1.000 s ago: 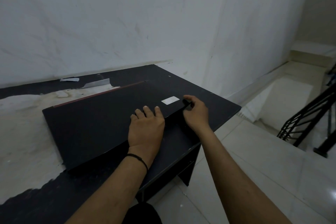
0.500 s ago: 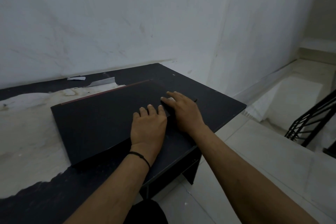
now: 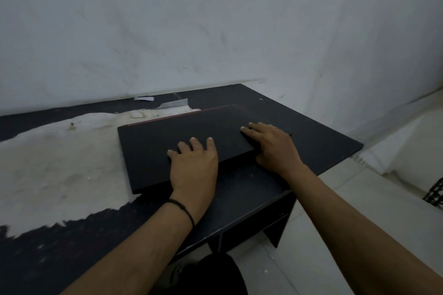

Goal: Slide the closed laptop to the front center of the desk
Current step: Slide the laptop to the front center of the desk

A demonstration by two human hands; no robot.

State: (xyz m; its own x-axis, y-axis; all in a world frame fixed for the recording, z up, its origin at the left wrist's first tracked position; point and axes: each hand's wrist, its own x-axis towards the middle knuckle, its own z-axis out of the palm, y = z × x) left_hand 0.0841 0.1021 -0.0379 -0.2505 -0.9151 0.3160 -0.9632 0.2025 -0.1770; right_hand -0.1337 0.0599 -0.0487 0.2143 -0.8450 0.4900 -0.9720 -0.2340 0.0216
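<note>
A closed black laptop (image 3: 167, 146) with a thin red strip along its far edge lies on the dark desk (image 3: 309, 132), on its right half and angled to the front edge. My left hand (image 3: 194, 167), a black band on its wrist, rests flat on the lid near the laptop's front edge, fingers spread. My right hand (image 3: 273, 146) lies flat over the laptop's front right corner. Its fingers are on the lid and its thumb is down beside the front edge. Neither hand is closed around anything.
A large pale patch (image 3: 60, 158) covers the desk's left part, touching the laptop's left side. Two paper scraps (image 3: 173, 103) lie at the back by the white wall. The desk ends at the right above a tiled floor (image 3: 359, 199); a black railing (image 3: 435, 194) stands at far right.
My right hand has left its pinch on the laptop's right corner and now lies flat on the lid, covering the white sticker. The left hand stays put. The view has panned.
</note>
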